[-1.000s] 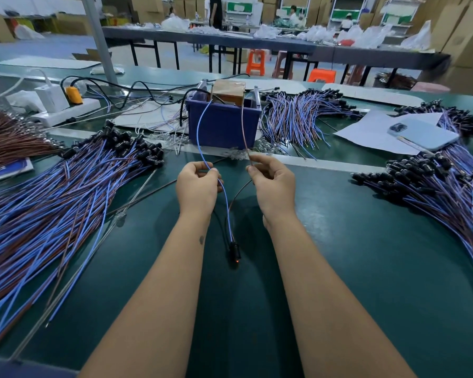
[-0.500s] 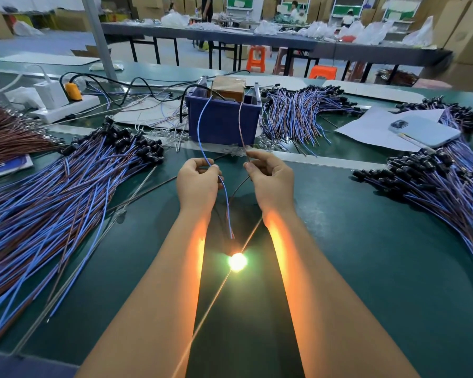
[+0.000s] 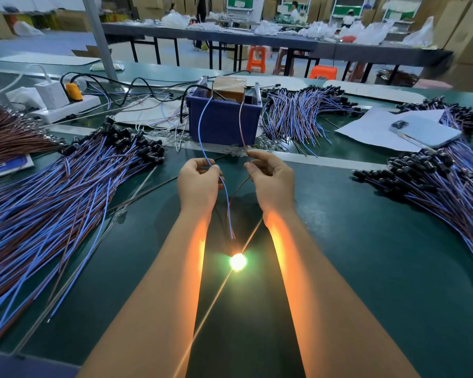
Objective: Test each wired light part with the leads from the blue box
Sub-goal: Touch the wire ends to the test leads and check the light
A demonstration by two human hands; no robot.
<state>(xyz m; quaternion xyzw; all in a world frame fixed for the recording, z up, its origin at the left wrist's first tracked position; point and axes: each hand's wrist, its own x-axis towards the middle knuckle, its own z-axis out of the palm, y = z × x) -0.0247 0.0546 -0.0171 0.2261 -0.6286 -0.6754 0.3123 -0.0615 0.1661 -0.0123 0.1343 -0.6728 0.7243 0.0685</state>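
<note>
From the head view, our left hand (image 3: 198,184) pinches a thin blue lead (image 3: 202,132) that arcs up into the dark blue plastic box (image 3: 224,122) at the table's middle. Our right hand (image 3: 271,180) pinches a thin brown lead (image 3: 241,124) coming from the same box. Both hands hover just in front of the box, close together but apart. Below them, between our forearms, the small wired light part (image 3: 238,261) glows bright yellow-white, its blue and brown wires running up toward our fingers; the glare hides its body and casts orange light on both forearms.

On the dark green table (image 3: 366,268), a broad heap of blue and brown wired parts with black ends (image 3: 52,200) fans out on our left, reaching near the left hand. A similar heap (image 3: 434,184) lies on our right, well apart from the right hand. A third bundle (image 3: 298,115) lies just beside the box on its right. A pale blue phone (image 3: 426,130) rests on white paper sheets (image 3: 366,129) behind the right heap. A white power strip with a yellow plug (image 3: 63,105) sits far left, with black cables trailing toward the box.
</note>
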